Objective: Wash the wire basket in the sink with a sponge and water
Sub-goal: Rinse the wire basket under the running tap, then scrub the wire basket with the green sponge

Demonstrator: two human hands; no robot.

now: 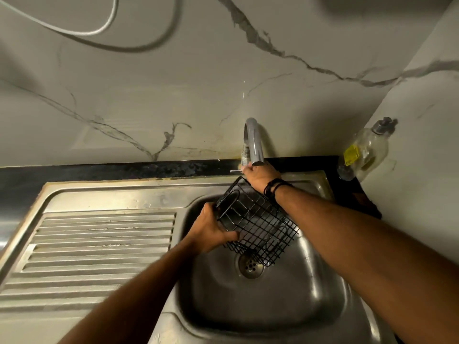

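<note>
A black wire basket (258, 222) hangs tilted over the steel sink bowl (260, 301), above the drain (250, 266). My left hand (213, 229) grips its left rim from below. My right hand (259, 176) reaches past the basket's far corner to the base of the curved chrome tap (253, 141), fingers closed around the tap handle. No water stream shows under the spout. No sponge is in view.
A ribbed steel draining board (99, 244) lies left of the bowl. A nearly empty clear soap bottle (365, 151) leans in the back right corner on the black counter (99, 171). Marble walls stand behind and to the right. A hose (109, 23) hangs on the wall.
</note>
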